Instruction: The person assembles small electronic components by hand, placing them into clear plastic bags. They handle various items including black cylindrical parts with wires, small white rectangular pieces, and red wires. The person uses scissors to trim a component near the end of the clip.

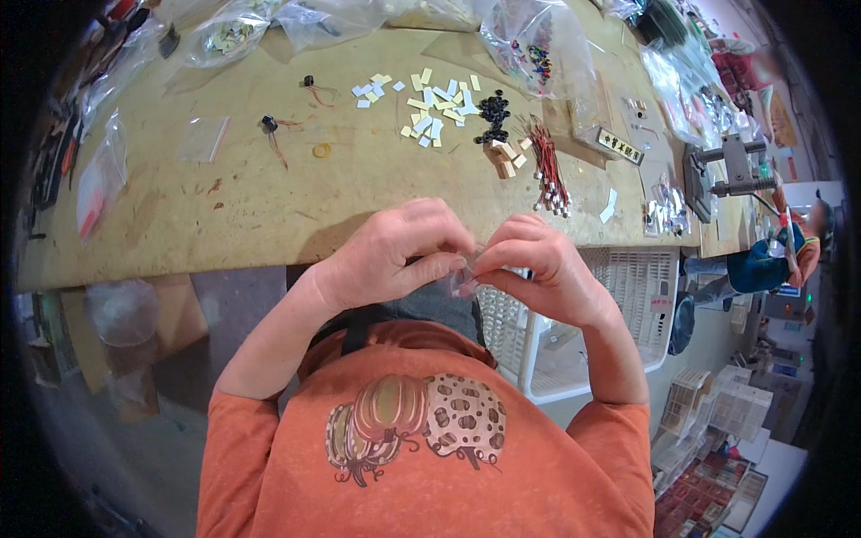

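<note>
A: From the head view, where is the piece being handled?

B: A small clear plastic bag (462,285) hangs between the two hands, in front of the bench (269,224) and nearer the body than its edge.

A: And each grip?

B: The left hand (404,247) has its thumb and forefinger closed on the bag's upper left side. The right hand (543,269) pinches its right side, thumb below, forefinger above.

A: Which hand is nearer?

B: Neither, as I judge it; both sets of fingertips touch the bag. It lies rightward of the left grip and leftward of the right one, so the relation that matters is the narrow gap between them.

A: Its long axis?

B: I cannot tell; fingers cover part of it, and the clear film blurs.

A: Anything close by?

B: Red-wired leads (547,170) lie on the bench beyond the right hand, with a white basket (650,305) below the bench edge.
</note>
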A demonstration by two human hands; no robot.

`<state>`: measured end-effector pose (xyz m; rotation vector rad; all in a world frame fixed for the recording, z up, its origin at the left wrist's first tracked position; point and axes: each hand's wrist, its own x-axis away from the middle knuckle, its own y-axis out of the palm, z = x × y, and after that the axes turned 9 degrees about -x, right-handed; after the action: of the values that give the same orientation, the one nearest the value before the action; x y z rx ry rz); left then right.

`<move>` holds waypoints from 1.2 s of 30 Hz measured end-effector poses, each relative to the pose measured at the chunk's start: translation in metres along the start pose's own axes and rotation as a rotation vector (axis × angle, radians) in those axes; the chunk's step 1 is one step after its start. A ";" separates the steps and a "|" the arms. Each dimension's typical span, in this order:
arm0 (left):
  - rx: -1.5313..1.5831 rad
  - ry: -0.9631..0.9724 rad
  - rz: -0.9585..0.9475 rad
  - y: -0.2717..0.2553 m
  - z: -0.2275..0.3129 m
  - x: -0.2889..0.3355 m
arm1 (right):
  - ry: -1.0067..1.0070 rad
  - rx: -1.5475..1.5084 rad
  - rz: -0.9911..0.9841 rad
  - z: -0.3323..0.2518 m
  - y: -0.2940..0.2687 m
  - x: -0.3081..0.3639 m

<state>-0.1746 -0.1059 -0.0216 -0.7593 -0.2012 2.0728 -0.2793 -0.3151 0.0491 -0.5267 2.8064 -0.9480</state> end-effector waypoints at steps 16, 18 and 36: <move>0.372 -0.495 -0.393 0.004 0.007 0.000 | 0.282 -0.386 0.281 0.013 -0.002 0.016; 0.209 -0.482 -0.529 -0.011 0.017 -0.009 | 0.190 -0.228 0.317 0.018 -0.001 0.023; -0.515 -0.031 -0.024 0.040 -0.049 -0.096 | 0.085 0.015 0.482 0.036 0.020 0.046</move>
<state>-0.1344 -0.2126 -0.0349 -1.0202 -0.7784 2.0292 -0.3196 -0.3376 0.0082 0.1963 2.7904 -0.8963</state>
